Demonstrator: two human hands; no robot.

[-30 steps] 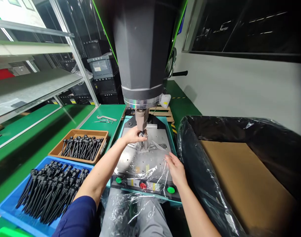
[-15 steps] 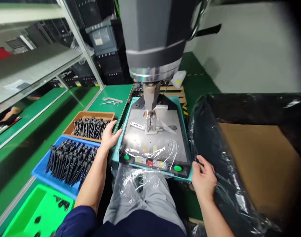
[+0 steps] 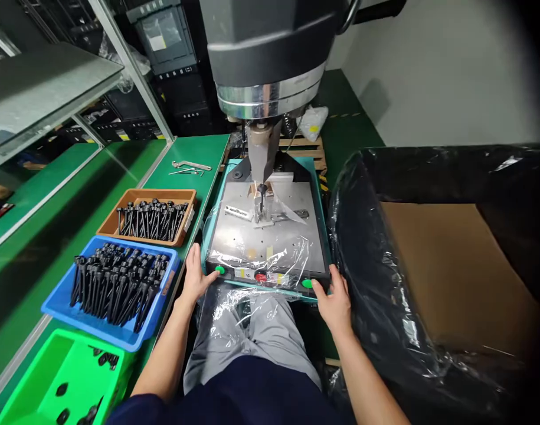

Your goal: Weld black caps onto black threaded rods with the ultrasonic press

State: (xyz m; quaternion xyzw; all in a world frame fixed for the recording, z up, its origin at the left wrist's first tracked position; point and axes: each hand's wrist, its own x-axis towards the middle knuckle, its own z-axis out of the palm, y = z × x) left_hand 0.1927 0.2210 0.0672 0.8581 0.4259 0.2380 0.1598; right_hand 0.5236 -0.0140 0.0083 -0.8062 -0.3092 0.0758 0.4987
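A grey press machine (image 3: 265, 53) stands over a metal plate (image 3: 234, 236) wrapped in clear film. A small black part (image 3: 261, 198) sits upright in the fixture under the press horn (image 3: 258, 156). My left hand (image 3: 196, 277) rests at the front left corner of the machine base, its thumb on the left green button (image 3: 219, 271). At the front right corner is my right hand (image 3: 334, 295), with its thumb on the right green button (image 3: 307, 284). Both hands hold nothing and their fingers are spread. A red button (image 3: 261, 277) sits between them.
To the left lie a brown tray (image 3: 114, 215) and a blue tray (image 3: 57, 301), both full of black stick-like parts, and a green bin (image 3: 35, 378). A box lined with black plastic (image 3: 362, 206) and holding cardboard (image 3: 451, 271) stands at the right. Hex keys (image 3: 187, 168) lie on the green bench.
My left hand has come back from the fixture to the base's front left corner. My right hand has moved onto the right green button. The view has tilted downward.
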